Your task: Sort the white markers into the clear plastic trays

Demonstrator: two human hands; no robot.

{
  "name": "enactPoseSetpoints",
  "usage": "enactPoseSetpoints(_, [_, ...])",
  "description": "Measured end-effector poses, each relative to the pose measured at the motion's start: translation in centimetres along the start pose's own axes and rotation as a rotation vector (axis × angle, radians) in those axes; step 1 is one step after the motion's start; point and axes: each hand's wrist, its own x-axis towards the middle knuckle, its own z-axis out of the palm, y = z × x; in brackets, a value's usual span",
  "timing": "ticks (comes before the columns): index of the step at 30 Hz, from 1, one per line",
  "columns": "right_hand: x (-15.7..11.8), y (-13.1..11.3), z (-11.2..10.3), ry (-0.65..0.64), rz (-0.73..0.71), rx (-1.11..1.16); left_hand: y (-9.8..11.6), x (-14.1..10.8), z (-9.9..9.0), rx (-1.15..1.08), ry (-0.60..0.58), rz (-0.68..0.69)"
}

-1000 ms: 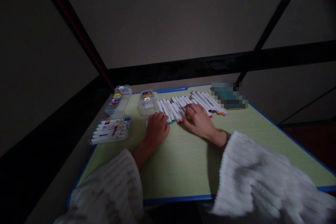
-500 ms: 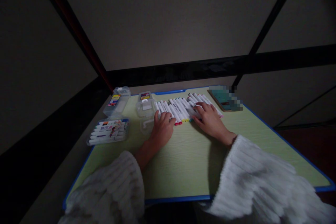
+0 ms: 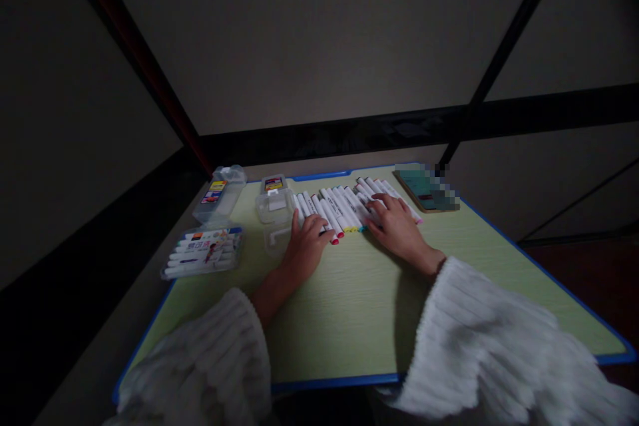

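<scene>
Several white markers [image 3: 341,203] lie side by side in a row across the table, some with red, yellow, teal or pink ends towards me. My left hand [image 3: 306,246] rests on the left part of the row, fingers spread and partly curled over the barrels, with the thumb beside two red-ended markers [image 3: 335,237]. On the right part of the row lies my right hand [image 3: 397,226], palm down with its fingers apart. It covers the middle of the markers beneath it. Neither hand is closed round a marker.
The pale green table [image 3: 339,326] has a blue rim. At the left are a clear plastic case of markers [image 3: 204,253] and a clear box [image 3: 219,194]. An open clear case [image 3: 274,206] stands beside my left hand. A phone [image 3: 424,190] lies at the back right.
My left hand has shifted slightly left. One red-ended marker beside it now sticks out a little nearer to me. The right hand stays on the markers.
</scene>
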Motion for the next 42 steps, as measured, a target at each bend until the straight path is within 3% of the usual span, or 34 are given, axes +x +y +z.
enactPoseSetpoints(8, [0.01, 0.11, -0.09, 0.011, 0.027, -0.005, -0.2, -0.4, -0.27, -0.036, 0.034, 0.138])
enactPoseSetpoints(18, [-0.06, -0.02, 0.2, 0.01, 0.009, 0.01, 0.04, -0.04, -0.7, -0.015, -0.049, 0.144])
enactPoseSetpoints(33, [0.06, -0.49, 0.26, -0.003, 0.019, 0.025, 0.02, -0.16, -0.12, -0.024, 0.014, 0.156])
enactPoseSetpoints(42, [0.11, -0.47, 0.42, 0.005, -0.005, 0.043, -0.08, 0.04, -0.48, -0.1, -0.063, 0.21])
